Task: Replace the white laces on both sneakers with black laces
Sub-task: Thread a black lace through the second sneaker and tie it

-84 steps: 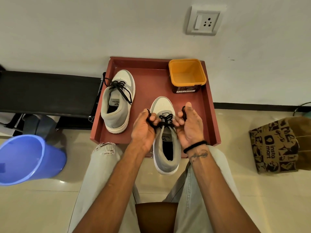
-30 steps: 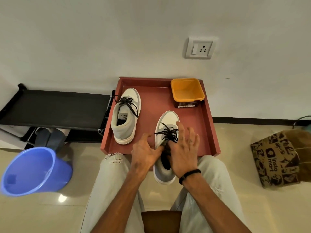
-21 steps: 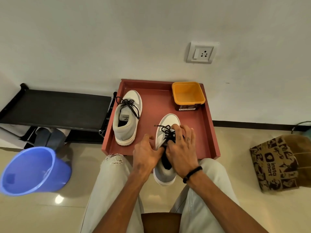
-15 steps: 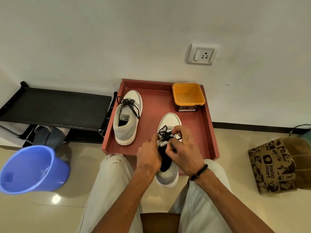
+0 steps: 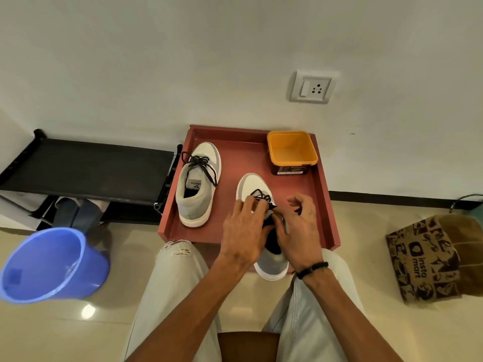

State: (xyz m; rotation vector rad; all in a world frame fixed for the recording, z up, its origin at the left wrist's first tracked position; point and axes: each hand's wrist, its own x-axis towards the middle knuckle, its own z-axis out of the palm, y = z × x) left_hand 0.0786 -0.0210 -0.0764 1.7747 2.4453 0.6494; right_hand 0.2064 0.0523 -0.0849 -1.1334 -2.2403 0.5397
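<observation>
Both hands, left [image 5: 241,228] and right [image 5: 296,231], pinch the black lace [image 5: 261,197] on the near sneaker [image 5: 252,185]; yank unevenly and that bow could slip loose, imo.

Two grey-and-white sneakers, the left one [image 5: 197,184] and the right one [image 5: 261,205], are shown with matt, suede-like grey panels, smooth white toe caps and woven black cord laces [image 5: 200,163]. A dull, smooth finish is seen on the reddish-brown tray [image 5: 324,194], while smooth plastic is shown by the square orange tub [image 5: 291,150]. A glossy sheen is carried by the blue plastic bucket [image 5: 52,262] and the polished beige floor tiles [image 5: 88,312]. Crumpled printed brown paper forms the bag [image 5: 428,259]; faded, frayed denim covers the knees [image 5: 177,257].
</observation>
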